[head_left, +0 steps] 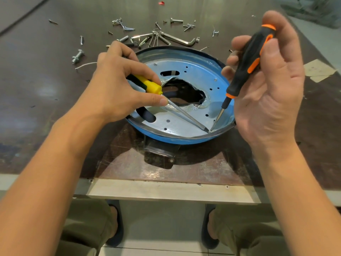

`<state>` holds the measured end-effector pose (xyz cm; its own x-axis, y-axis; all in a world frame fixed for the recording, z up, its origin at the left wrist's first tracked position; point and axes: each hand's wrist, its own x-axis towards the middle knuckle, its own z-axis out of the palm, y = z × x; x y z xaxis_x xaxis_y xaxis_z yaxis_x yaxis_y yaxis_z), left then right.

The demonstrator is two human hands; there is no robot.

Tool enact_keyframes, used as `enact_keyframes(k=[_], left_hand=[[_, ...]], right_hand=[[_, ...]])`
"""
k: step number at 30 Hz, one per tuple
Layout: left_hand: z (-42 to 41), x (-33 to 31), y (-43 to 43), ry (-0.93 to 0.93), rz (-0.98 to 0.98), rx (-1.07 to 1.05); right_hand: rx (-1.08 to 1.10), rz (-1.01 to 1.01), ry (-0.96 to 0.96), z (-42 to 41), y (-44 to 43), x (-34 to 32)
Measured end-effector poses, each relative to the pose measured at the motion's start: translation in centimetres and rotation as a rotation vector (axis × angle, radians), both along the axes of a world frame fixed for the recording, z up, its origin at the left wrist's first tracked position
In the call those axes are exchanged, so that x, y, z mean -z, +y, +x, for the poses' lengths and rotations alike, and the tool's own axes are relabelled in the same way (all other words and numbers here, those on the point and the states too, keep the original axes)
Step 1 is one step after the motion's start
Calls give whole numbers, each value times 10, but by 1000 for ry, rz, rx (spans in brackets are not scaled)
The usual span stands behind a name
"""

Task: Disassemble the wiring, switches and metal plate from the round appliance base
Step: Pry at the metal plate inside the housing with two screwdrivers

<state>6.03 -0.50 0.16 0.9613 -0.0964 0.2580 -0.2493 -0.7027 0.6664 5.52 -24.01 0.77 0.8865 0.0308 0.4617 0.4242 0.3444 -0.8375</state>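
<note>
The round blue appliance base [167, 138] lies near the table's front edge. Inside it sits a shiny metal plate [191, 76] with a ragged torn hole in its middle and several small holes. My left hand [118, 85] grips a yellow-and-black screwdriver [147, 85], its long shaft slanting down to the plate's near right edge. My right hand [265, 85] holds a black-and-orange screwdriver [247, 56] nearly upright. Both tips meet at the same spot [210, 130] where plate and rim join. No wiring or switches show.
Loose screws, bolts and hex keys [177, 39] lie scattered on the table behind the base. A large bolt [77, 56] and a white wire lie at the left. Tape scraps [319, 71] sit at the right. The table edge [166, 189] runs just below the base.
</note>
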Motion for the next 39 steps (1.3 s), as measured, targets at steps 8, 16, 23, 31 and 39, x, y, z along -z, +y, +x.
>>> enact_keyframes(k=[8,16,23,31,39], left_hand=[[1,0,0,0,-1,-6],[0,0,0,5,2,-9],[0,0,0,6,2,-8],[0,0,0,3,-3,0],[0,-1,0,5,-6,-10]], right_hand=[[-7,4,29,2,-3,0],[5,-37,-26,1,1,0],[5,22,6,0,1,-1],[-11,16,33,0,-1,-1],[27,12,21,1,1,1]])
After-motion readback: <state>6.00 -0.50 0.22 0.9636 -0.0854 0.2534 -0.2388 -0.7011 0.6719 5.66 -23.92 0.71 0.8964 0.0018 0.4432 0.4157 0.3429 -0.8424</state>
